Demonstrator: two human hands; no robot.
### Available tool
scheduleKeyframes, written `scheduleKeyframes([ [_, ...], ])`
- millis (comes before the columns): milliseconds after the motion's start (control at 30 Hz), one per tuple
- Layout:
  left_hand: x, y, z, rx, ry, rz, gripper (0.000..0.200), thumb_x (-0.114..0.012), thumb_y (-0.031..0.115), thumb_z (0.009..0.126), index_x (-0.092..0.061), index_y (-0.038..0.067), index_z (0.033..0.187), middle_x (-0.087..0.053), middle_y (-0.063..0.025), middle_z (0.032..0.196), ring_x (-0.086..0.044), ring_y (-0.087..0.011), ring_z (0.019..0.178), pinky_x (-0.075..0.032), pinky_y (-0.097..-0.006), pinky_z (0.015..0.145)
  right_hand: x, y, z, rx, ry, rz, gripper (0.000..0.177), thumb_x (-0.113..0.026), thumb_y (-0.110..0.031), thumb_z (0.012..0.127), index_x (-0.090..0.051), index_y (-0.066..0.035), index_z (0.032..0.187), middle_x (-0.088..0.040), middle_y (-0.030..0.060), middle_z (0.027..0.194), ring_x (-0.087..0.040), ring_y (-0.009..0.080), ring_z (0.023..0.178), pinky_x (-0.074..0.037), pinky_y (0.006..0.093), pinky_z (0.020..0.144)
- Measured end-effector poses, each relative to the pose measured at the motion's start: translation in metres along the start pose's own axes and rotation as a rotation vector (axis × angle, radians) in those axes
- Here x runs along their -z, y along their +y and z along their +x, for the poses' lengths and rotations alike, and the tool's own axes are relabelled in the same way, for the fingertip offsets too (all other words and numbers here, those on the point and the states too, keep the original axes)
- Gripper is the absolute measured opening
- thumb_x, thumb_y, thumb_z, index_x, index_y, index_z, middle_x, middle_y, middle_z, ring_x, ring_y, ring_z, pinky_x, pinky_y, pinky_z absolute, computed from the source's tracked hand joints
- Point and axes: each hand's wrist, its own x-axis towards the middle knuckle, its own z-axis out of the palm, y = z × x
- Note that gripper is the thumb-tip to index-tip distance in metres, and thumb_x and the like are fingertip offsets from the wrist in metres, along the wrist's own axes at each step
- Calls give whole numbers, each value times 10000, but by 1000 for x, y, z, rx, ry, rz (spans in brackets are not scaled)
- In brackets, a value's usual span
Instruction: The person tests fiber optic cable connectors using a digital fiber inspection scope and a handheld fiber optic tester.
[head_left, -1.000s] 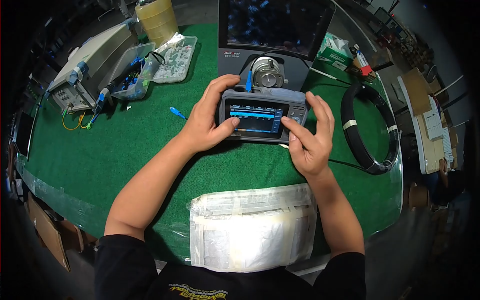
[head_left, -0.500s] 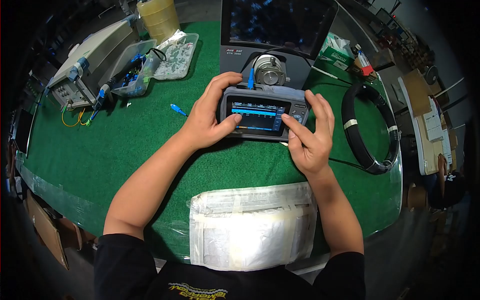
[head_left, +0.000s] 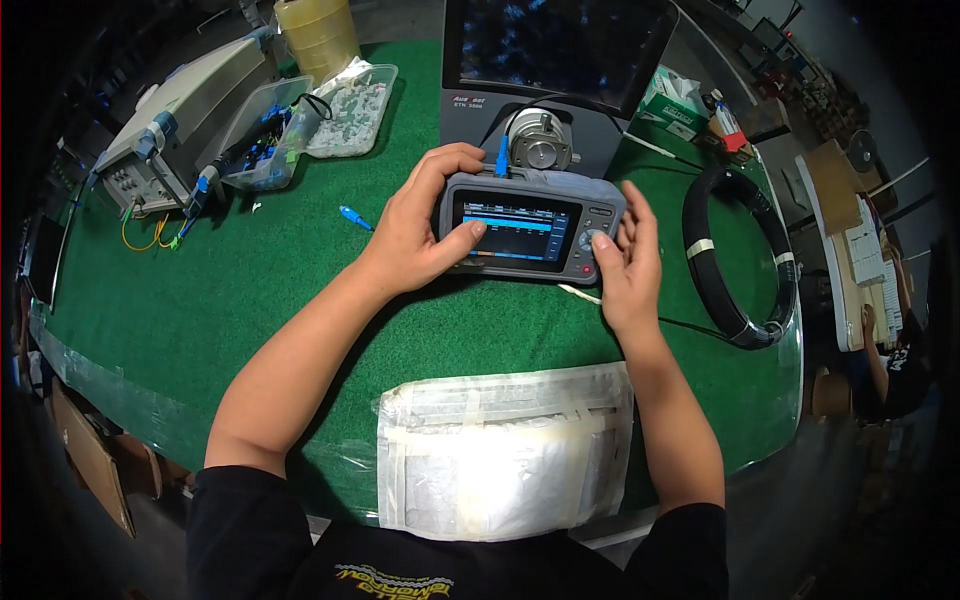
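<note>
A grey handheld tester (head_left: 530, 228) with a lit rectangular screen sits in the middle of the frame, held just above the green felt tabletop (head_left: 250, 300) between both hands. Its long axis runs left to right across the picture, tipped slightly down toward the right, with the screen facing up at the camera. Neither hand is nearer than the other, since each holds one short end.

The left hand (head_left: 420, 235) comes in from the lower left and clasps the left end. Its fingers curl over the top edge and its thumb lies on the lower left corner of the screen. The right hand (head_left: 625, 265) rises from the lower right and cups the right end. Its fingers stand almost straight up behind the casing, and its thumb rests on the round button pad beside the screen. Both forearms run down to the bottom of the frame and meet the tester in a shallow V.

A small blue connector (head_left: 501, 160) is plugged into the tester's top edge, with a thin black lead arching away from it. Directly behind, at upper centre, stands a grey bench instrument (head_left: 470, 110) with a dark screen and a round metal fitting (head_left: 540, 140) on its front, close to the tester's top edge. A coil of black cable (head_left: 740, 255) lies on the tabletop to the right of the right hand. A loose blue plug (head_left: 352, 215) lies to the left of the left hand. A white plastic-wrapped pad (head_left: 505, 450) lies at lower centre between the forearms.
</note>
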Motion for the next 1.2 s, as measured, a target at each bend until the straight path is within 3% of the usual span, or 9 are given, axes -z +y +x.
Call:
scheduleKeyframes([
  [67,0,-1,1,0,2,-6,546,-708,173,795,-517,32,1287,-546,-185,1358,-552,-338,1273,-415,-409,1081,4,-2,1,-199,-128,131,614,-599,-125,993,-333,54,1517,-538,258,1413,-572,261,1275,-431,375,1084],
  [800,1,0,1,-12,-6,-2,565,-728,176,795,-514,28,1297,-543,-187,1360,-545,-333,1282,-410,-412,1089,2,-4,4,-224,-97,237,583,-613,-125,1010,-355,36,1507,-598,227,1354,-608,222,1220,-476,340,1033],
  [1200,1,-1,1,-6,-11,3,568,-730,181,790,-514,28,1292,-546,-189,1357,-547,-337,1279,-413,-409,1084,5,-3,4,-252,-142,267,685,-656,-127,970,-297,27,1532,-610,217,1316,-624,229,1180,-491,343,1010],
])
